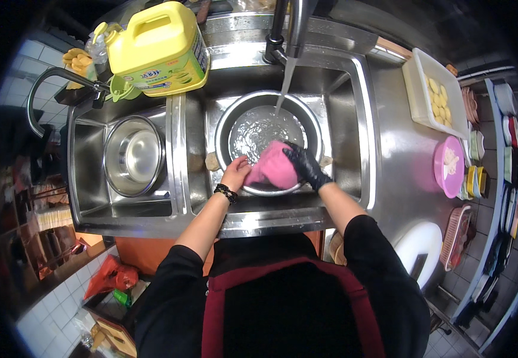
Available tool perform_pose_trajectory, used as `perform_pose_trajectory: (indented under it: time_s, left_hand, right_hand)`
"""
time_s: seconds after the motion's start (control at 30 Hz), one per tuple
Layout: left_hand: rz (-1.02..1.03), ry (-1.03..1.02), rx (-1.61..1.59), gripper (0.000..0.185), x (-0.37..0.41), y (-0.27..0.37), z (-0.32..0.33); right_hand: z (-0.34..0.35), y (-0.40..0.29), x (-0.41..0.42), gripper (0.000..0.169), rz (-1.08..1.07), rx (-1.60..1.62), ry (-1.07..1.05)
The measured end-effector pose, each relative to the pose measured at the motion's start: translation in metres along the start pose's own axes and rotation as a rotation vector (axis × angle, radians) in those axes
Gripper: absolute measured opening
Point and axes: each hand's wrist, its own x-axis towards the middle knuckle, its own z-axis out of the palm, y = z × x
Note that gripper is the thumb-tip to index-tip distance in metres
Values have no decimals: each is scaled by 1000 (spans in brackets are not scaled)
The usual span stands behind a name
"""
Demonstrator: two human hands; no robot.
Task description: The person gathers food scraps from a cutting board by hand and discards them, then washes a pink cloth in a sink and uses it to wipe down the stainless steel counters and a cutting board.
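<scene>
A pink cloth [273,166], blurred at its edges, hangs over the near side of a round steel basin [220,154]. My right hand [304,164], in a black glove, grips the cloth from its right side. Bare but for a dark braided bracelet at the wrist, my left hand [236,173] is at the basin's near-left rim, against the cloth's left edge. Whether its curled fingers pinch the cloth cannot be seen. Rippling water [259,129] fills part of the basin, and a stream [285,85] runs into it from the faucet [297,31].
The basin stands in the right bowl of a steel sink [348,134]. Another steel bowl [140,154] sits in the left bowl. A yellow detergent jug [160,53] stands behind the divider. On the right counter are a white bin [424,105] of peeled potatoes and a pink bowl [442,179].
</scene>
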Motion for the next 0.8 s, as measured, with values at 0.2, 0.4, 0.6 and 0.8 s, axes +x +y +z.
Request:
perform_pose_trajectory:
  time_s: [0.2,0.4,0.6,0.8]
  left_hand:
    - [10,87,33,44,31,-26,-1]
    - [-81,216,122,47,67,-53,9]
    - [-359,343,-209,54,96,-71,9]
    - [-447,-33,-957,47,112,-80,9]
  right_hand:
    - [-2,121,94,57,-57,-546,355]
    - [69,129,75,35,-217,-904,-367]
    - [63,175,112,26,-40,-810,347]
    - [106,77,81,17,-367,24,41]
